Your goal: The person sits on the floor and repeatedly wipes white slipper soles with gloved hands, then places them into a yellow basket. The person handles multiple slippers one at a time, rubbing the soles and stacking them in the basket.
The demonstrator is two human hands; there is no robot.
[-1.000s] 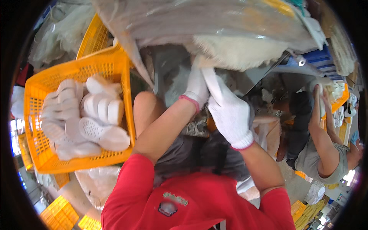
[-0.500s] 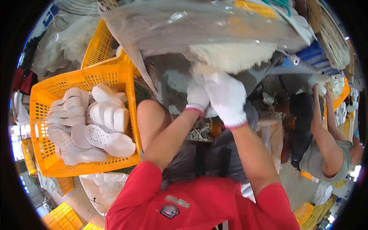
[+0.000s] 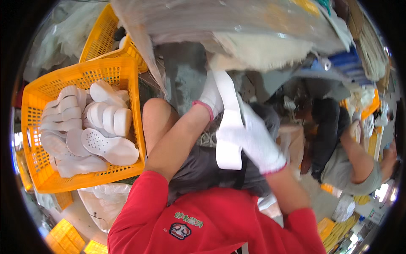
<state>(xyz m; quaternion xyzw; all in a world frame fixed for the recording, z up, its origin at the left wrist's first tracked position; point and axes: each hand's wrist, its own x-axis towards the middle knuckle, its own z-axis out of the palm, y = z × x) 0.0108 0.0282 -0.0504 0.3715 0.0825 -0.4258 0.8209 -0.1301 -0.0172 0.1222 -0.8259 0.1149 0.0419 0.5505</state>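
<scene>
A long white shoe sole [image 3: 230, 112] stands nearly upright in front of my lap, its thick edge turned toward me. My right hand [image 3: 260, 139], in a white knit glove with a pink cuff, is closed around its lower part. My left hand [image 3: 211, 95], gloved alike, is just left of the sole's upper end, below the cream fluffy cloth [image 3: 262, 53]. The left fingers are blurred and partly hidden, so I cannot tell whether they touch the sole.
At my left a yellow crate [image 3: 80, 184] holds several white soles [image 3: 110, 146], with another yellow crate [image 3: 99, 38] behind it. A plastic-covered bench [image 3: 237, 19] spans the space ahead. Another person [image 3: 353, 163] sits at the right.
My right hand has drawn back toward me and right, bringing the white sole out into sight. My left hand has shifted slightly left. The head view has turned a little.
</scene>
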